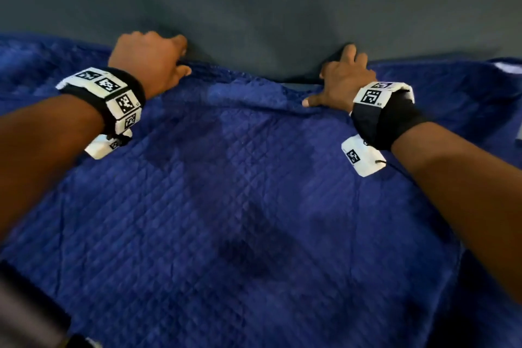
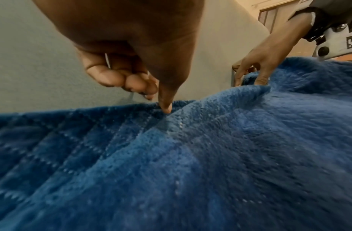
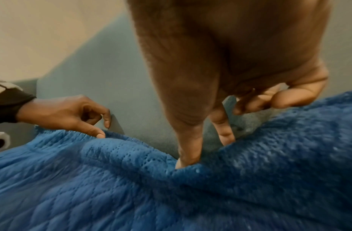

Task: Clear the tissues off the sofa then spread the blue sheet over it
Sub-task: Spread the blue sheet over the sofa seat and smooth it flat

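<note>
The blue quilted sheet (image 1: 254, 206) lies spread over the sofa seat, and its far edge runs along the grey-green backrest (image 1: 254, 8). My left hand (image 1: 169, 59) is at that edge on the left. Its thumb (image 2: 167, 109) presses down on the sheet (image 2: 190, 171), with the other fingers curled above and holding nothing. My right hand (image 1: 336, 79) is at the same edge further right. It pinches the sheet (image 3: 151, 195) between the thumb (image 3: 189, 161) in front and the index finger (image 3: 226, 137) behind. I see no tissues on the sheet between my hands.
The sheet's edge sags in a shallow fold between my hands, baring a strip of seat by the backrest. A small white patch (image 1: 508, 66) shows at the far right on the sheet. A dark object (image 1: 28, 313) sits at the bottom left corner.
</note>
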